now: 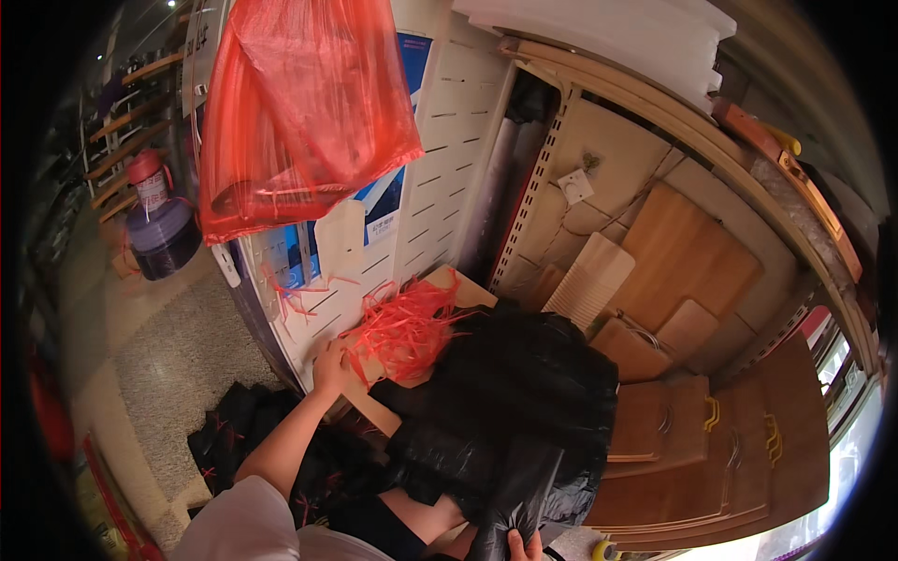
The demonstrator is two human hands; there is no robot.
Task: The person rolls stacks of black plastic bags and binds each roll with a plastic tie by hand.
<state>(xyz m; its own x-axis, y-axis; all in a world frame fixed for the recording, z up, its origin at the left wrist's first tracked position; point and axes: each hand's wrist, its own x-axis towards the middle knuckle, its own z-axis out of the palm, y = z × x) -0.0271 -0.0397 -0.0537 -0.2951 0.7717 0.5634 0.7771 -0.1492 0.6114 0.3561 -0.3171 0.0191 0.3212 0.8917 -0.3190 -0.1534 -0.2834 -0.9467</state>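
Note:
My left hand reaches to the near left edge of a tangled pile of red plastic strips, which lies on a pale board. Whether its fingers grip a strip cannot be told. Low in the view, my right hand holds a rolled or gathered piece of black plastic bag. A large heap of black plastic bags spreads in front of me, beside the red strips and partly over my lap. On the floor at the left lie more black plastic bundles, several with red strips tied around them.
A red plastic bag hangs at upper left before a white slotted panel. Wooden cutting boards lean against the back wall, and handled boards stand at right. A purple-lidded jar is at far left.

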